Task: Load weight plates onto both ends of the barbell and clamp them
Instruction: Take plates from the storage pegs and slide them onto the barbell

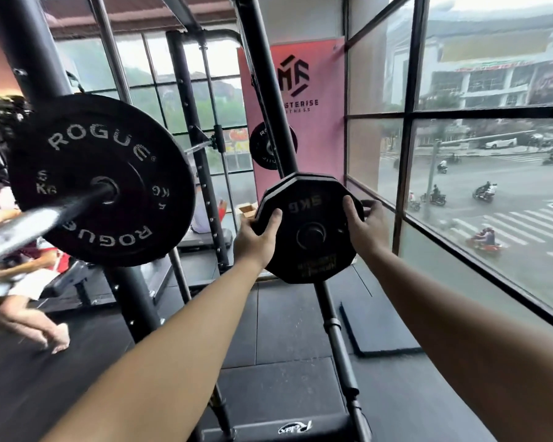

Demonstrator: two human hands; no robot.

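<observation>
I hold the small polygonal plate [310, 231], marked 5 KG, upright in both hands: my left hand [258, 236] in a closed grip on its left edge, my right hand [364, 224] on its right edge. It sits against the rack upright [270, 100], right of the barbell [35, 220], whose sleeve already carries a round Rogue plate [101, 180].

Round plate [101, 180] reads "ROGUE" (twice); polygonal plate [310, 231] "5KG".
</observation>
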